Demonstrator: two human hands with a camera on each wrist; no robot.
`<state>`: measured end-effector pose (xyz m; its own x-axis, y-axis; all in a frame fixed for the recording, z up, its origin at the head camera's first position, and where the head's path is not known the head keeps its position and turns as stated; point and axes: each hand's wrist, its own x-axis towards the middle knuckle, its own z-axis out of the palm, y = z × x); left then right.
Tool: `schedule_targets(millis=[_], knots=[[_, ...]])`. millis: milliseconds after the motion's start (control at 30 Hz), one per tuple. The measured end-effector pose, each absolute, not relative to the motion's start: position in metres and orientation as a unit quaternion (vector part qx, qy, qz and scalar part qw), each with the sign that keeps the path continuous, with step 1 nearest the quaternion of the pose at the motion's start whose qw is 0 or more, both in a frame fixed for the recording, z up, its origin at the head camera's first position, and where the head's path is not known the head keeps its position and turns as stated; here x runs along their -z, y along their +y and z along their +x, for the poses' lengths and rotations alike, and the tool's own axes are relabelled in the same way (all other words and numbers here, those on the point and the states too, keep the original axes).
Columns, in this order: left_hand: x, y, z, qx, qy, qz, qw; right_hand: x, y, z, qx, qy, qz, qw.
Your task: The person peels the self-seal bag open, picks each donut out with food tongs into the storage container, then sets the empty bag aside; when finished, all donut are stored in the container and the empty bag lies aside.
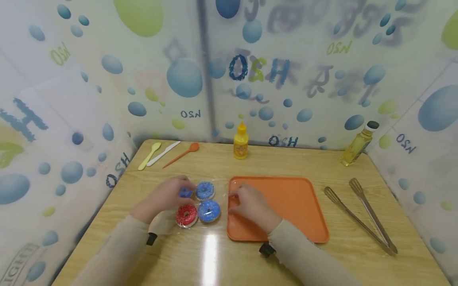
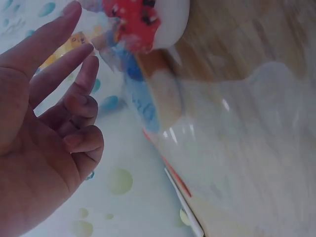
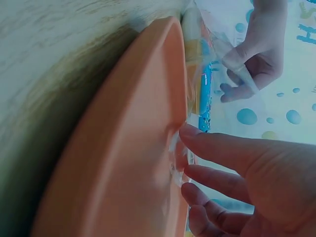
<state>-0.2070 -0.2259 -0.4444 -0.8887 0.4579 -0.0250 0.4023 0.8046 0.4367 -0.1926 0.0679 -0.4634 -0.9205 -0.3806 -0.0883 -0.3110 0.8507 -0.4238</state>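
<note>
Blue-iced doughnuts and one red-iced doughnut lie in clear plastic film on the table. My left hand is over the group's left side, partly hiding one blue doughnut. In the left wrist view, that hand's fingers are spread loosely beside the film, near the red doughnut. Above the left rim of an orange tray, my right hand touches crumpled film with its fingertips; thumb and forefinger are apart.
A yellow squeeze bottle stands at the back, and an oil bottle at the back right. Metal tongs lie spread right of the tray. A green spoon, white knife and orange spoon lie back left.
</note>
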Motion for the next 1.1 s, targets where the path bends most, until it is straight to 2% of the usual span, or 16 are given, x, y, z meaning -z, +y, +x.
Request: schedule_targets(millis=[633, 800, 1100], knots=[[0.461, -0.204, -0.217, -0.211, 0.95, 0.227, 0.043, 0.473, 0.069, -0.195, 0.191, 0.959, -0.187, 0.089], [0.459, -0.203, -0.216, -0.194, 0.949, 0.248, 0.011, 0.473, 0.069, -0.195, 0.188, 0.959, -0.194, 0.086], [0.449, -0.21, -0.209, -0.186, 0.947, 0.251, -0.08, 0.473, 0.072, -0.193, 0.204, 0.956, -0.195, 0.082]])
